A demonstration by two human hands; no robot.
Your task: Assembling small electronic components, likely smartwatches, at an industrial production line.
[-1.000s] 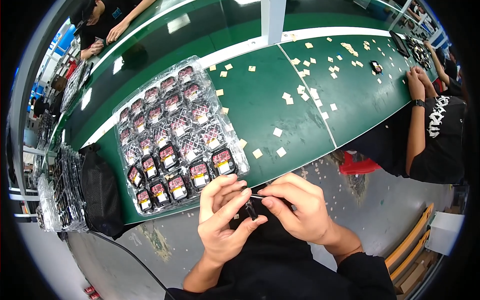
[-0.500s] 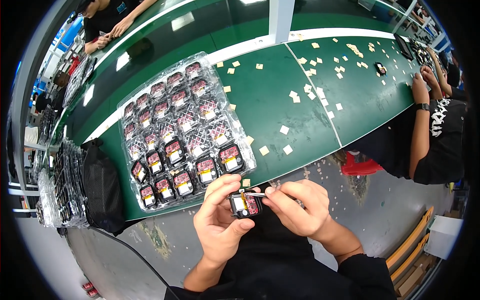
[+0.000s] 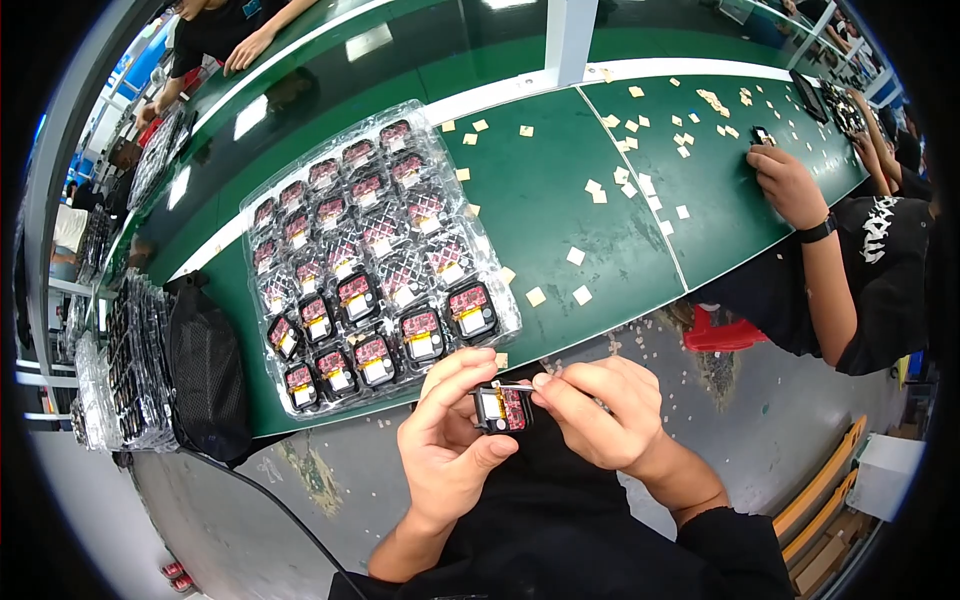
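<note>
My left hand (image 3: 447, 440) grips a small black square device casing (image 3: 503, 408) by its edges. Inside the casing show a red circuit board, a white block and a yellow strip. In my right hand (image 3: 605, 412) is a pair of thin metal tweezers (image 3: 518, 387), pinched between thumb and fingers, with the tips at the casing's upper part. Just beyond my hands, a clear plastic tray (image 3: 470, 215) holds rows of similar casings. In its nearer rows several casings, such as one open casing (image 3: 422, 334), lie with boards facing up.
Small cream paper squares (image 3: 582, 295) are scattered over the green table (image 3: 540, 215). Stacked trays (image 3: 140, 370) and a black mesh bag (image 3: 205, 365) stand at left. A co-worker's hand (image 3: 790, 188) reaches to a device on the right; another person (image 3: 215, 45) is across the table.
The casing and my left hand have shifted slightly right, tweezers still at the casing. The co-worker on the right has reached left to a device on the table. The person across has moved an arm.
</note>
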